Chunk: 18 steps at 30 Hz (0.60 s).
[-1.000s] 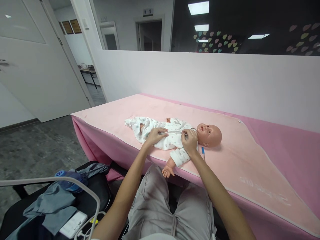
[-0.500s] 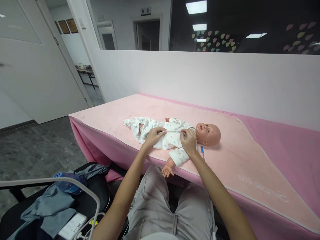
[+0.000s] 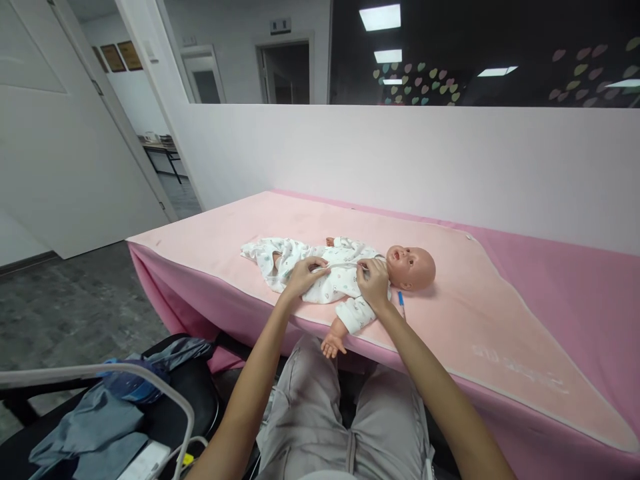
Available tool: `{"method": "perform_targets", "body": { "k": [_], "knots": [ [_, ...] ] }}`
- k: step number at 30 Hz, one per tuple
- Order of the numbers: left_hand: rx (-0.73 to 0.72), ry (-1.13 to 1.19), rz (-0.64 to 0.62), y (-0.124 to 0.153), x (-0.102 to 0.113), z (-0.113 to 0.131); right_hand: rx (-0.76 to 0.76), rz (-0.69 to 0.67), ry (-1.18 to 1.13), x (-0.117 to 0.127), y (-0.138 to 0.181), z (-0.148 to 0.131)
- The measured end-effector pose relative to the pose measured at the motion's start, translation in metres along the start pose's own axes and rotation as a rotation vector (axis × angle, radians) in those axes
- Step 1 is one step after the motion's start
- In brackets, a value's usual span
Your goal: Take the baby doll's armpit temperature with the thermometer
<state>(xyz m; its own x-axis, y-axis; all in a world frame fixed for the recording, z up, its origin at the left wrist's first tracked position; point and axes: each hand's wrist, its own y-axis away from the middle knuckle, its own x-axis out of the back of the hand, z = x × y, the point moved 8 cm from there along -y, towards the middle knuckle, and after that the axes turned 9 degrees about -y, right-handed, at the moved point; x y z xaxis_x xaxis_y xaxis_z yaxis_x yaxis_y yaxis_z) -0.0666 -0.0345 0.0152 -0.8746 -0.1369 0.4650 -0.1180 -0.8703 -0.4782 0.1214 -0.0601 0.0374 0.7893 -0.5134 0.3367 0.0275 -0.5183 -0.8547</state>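
Cloth-covered table (image 3: 480, 280), a doll (image 3: 345, 283) lying crosswise beneath two hands

White wall (image 3: 410, 160) is rising behind the table, and dark glass (image 3: 450, 40) is sitting above it; the doll is lying on its back near the table's front edge, straight ahead of the seated person, its long axis running from feet at the left to head (image 3: 413, 268) at the right; the left hand (image 3: 303, 275) is resting over the lower trunk, while the right hand (image 3: 373, 280) is staying nearer the head, just below the neck; between them a thin white strip (image 3: 343, 265) is stretching taut along that same axis, thumb and fingertips of each hand seemingly pinching one end; whether it is a loose tie or an edge of the suit (image 3: 330, 291), one cannot tell.

That suit is looking soft and thin, white with a small scattered print, wrinkling at the legs; the head is showing smooth, rounded and faintly shiny, hard plastic or vinyl by the look of it; the doll's near arm is hanging past the edge, its small hand (image 3: 333, 345) spreading stiff fingers; a slim pen (image 3: 401, 300) with a blue end is lying beside the shoulder; pale pink covering is spreading flat on top, deeper pink fabric (image 3: 165, 287) falling in loose folds below.
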Motion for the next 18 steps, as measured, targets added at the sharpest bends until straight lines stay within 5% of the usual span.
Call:
{"method": "perform_targets", "body": {
  "k": [18],
  "knots": [
    [0.039, 0.045, 0.021, -0.0007, 0.0014, -0.0007, -0.061, -0.076, 0.069, -0.0034, -0.0017, 0.0011]
  ]
}}
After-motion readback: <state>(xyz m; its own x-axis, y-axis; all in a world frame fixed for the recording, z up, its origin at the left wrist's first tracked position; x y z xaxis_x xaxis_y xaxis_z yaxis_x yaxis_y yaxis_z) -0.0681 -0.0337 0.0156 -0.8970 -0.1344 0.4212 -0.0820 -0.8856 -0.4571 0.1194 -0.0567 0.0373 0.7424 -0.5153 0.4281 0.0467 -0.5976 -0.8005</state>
